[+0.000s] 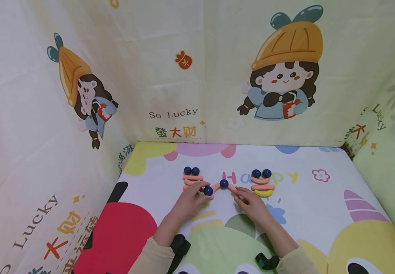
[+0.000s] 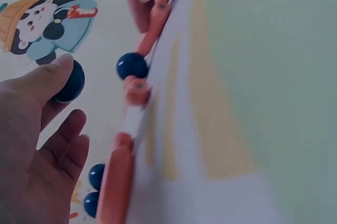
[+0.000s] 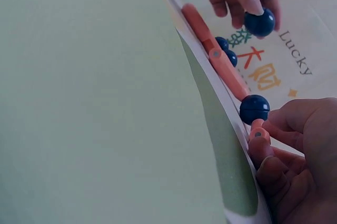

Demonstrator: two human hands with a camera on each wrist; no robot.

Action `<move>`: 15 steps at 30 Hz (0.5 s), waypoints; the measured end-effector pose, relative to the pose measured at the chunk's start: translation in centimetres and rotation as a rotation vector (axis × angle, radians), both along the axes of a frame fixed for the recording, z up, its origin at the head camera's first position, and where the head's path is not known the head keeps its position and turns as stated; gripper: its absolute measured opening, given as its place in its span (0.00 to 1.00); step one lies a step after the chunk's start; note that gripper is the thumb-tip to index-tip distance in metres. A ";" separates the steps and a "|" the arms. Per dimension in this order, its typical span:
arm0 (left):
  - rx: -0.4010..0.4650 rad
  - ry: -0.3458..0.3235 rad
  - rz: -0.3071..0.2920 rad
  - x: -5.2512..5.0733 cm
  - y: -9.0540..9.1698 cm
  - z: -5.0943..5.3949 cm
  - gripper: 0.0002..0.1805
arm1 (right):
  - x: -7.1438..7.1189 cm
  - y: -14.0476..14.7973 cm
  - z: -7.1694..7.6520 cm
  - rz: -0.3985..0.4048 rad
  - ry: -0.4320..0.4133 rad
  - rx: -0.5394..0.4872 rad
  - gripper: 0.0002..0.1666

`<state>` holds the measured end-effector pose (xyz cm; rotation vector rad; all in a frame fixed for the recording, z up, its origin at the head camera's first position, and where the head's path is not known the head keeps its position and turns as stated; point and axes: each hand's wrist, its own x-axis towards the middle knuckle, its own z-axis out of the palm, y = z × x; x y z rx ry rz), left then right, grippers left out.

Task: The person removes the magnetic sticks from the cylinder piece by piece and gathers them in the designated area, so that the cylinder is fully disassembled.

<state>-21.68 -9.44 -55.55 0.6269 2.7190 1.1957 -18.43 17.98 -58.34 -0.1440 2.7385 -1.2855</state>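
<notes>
My left hand point(image 1: 189, 198) pinches a dark blue ball point(image 1: 208, 190) between thumb and fingers, raised off the tabletop in the left wrist view. Just right of it, two curved orange rods point(image 1: 232, 187) meet at another dark blue ball point(image 1: 224, 183), forming an arch. At the arch's right end, my right hand point(image 1: 252, 203) pinches the orange rod point(image 3: 258, 129), whose tip its fingers partly cover. Beyond my left hand lies a stack of orange rods point(image 1: 193, 177) topped by two blue balls point(image 1: 195, 171); my fingers hide its lower part.
To the right is a similar group: two blue balls point(image 1: 256, 173), orange rods point(image 1: 263, 187) and a curved yellow rod point(image 1: 263, 193). The printed tabletop point(image 1: 306, 205) meets cloth walls point(image 1: 218, 125) at the back and sides. Black straps point(image 1: 181, 245) sit on the wrists.
</notes>
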 end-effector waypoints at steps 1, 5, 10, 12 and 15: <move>-0.002 0.010 0.007 -0.4 -0.2 0.3 0.23 | 0.0 0.0 0.0 0.002 0.001 0.004 0.23; 0.002 -0.014 0.080 -2.5 -1.1 1.5 0.23 | 0.0 0.1 -0.1 0.000 0.008 0.004 0.23; 0.059 -0.092 0.191 -5.4 -2.3 2.7 0.24 | 0.0 0.0 -0.2 0.002 0.010 0.000 0.23; 0.068 -0.078 0.215 -6.5 -2.7 2.9 0.24 | 0.0 -0.1 -0.1 0.000 0.007 0.000 0.23; 0.067 -0.051 0.234 -7.9 -3.2 2.9 0.23 | 0.0 -0.1 0.0 -0.009 0.001 -0.005 0.22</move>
